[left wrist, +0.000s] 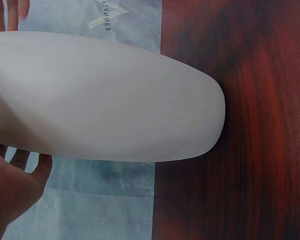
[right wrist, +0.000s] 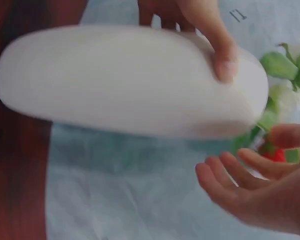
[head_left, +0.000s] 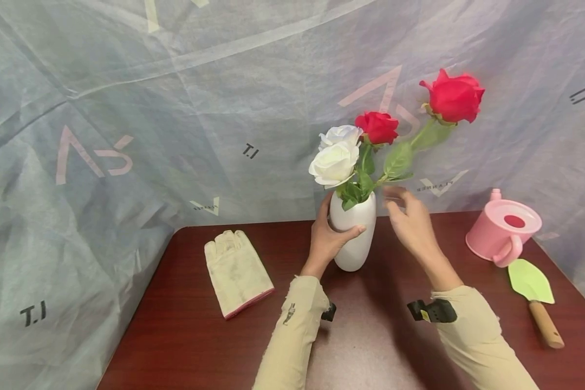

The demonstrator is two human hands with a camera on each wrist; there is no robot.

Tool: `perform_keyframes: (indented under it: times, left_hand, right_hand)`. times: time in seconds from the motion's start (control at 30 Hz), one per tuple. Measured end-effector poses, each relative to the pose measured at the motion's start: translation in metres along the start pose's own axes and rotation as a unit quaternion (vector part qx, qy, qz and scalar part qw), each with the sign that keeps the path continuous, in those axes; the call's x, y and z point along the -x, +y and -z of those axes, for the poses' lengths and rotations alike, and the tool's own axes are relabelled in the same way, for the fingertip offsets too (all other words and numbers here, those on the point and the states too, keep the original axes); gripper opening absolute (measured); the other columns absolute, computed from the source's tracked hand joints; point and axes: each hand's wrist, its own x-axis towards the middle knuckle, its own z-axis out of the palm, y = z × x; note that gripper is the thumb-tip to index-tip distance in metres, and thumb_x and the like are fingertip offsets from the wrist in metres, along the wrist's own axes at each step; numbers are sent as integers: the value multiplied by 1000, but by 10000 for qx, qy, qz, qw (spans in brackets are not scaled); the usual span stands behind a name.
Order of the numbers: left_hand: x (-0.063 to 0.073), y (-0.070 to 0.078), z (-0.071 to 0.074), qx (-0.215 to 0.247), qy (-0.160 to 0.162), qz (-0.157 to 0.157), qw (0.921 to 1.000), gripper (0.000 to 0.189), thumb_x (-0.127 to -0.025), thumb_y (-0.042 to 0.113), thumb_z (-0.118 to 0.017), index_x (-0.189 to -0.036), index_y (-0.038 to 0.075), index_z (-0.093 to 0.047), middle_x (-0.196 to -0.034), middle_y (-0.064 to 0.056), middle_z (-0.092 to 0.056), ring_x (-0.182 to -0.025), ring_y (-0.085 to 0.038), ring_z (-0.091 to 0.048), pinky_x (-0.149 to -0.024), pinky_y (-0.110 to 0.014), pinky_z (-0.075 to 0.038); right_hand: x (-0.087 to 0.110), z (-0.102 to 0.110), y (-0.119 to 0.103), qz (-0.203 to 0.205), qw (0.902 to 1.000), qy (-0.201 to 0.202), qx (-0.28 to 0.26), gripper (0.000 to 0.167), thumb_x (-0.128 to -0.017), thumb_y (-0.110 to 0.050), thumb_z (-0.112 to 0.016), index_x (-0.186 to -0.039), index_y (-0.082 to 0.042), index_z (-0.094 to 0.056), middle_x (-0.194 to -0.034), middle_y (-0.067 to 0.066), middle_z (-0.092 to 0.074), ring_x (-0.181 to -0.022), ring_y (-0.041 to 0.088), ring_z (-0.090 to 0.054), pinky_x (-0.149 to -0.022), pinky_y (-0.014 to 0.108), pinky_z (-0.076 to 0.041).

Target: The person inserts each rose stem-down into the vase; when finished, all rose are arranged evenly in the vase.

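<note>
A white vase [head_left: 355,244] stands upright on the table, and my left hand [head_left: 327,238] grips its upper part, thumb across the front and fingers round the side. Two white roses [head_left: 335,162], a small red rose [head_left: 377,128] and a larger red rose [head_left: 452,97] rise from its mouth. The larger red rose leans out far to the right. Just right of the rim, below that rose's stem, is my right hand [head_left: 411,219], blurred. In the right wrist view its fingers [right wrist: 215,182] are spread loosely, with a gap to the thumb.
A cream work glove [head_left: 238,271] lies on the left of the dark red wooden table [head_left: 185,346]. At the right stand a pink watering can [head_left: 492,230] and a green trowel [head_left: 532,281] with a wooden handle. A grey printed cloth [head_left: 224,81] hangs behind the table.
</note>
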Motion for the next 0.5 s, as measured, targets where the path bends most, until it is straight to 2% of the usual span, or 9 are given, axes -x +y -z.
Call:
perform_keyframes:
  times: [0.13, 0.23, 0.37, 0.5]
  left_hand:
    - [0, 0, 0, 41, -28, 71, 10000, 96, -66, 38, -83, -142, 44, -25, -132, 10, -47, -108, -10, -52, -81, -36, -48]
    - [1, 1, 1, 78, -36, 96, 9999, 96, -67, 38, -83, -141, 46, -24, -131, 10, -47, -108, -10, -52, -80, -36, -48]
    - [1, 1, 1, 86, -55, 93, 9999, 96, -67, 39, -83, -142, 46, -24, -132, 10, -47, -109, -10, -52, -81, -36, -47]
    - [1, 1, 1, 72, -51, 104, 9999, 97, -67, 39, -83, -144, 42, -25, -133, 9, -46, -109, -11, -52, -81, -37, -47]
  right_hand:
    - [5, 19, -3, 111, 9978, 619, -189, 26, -94, -10, -46, -108, 4, -63, -93, 15, -68, -80, 16, -66, -69, 21, -50]
    - [6, 32, -8, 210, 9916, 1059, -716, 23, -94, -10, -50, -101, 6, -65, -79, 4, -69, -67, 7, -65, -62, 17, -50]
    - [8, 43, -15, 424, 9734, 1421, -1747, 18, -91, -6, -56, -94, 9, -65, -69, -2, -66, -59, 10, -63, -59, 18, -51]
    - [7, 47, -21, 643, 9512, 1588, -2566, 13, -88, -3, -61, -93, 7, -67, -62, 7, -62, -49, 16, -56, -52, 18, -49]
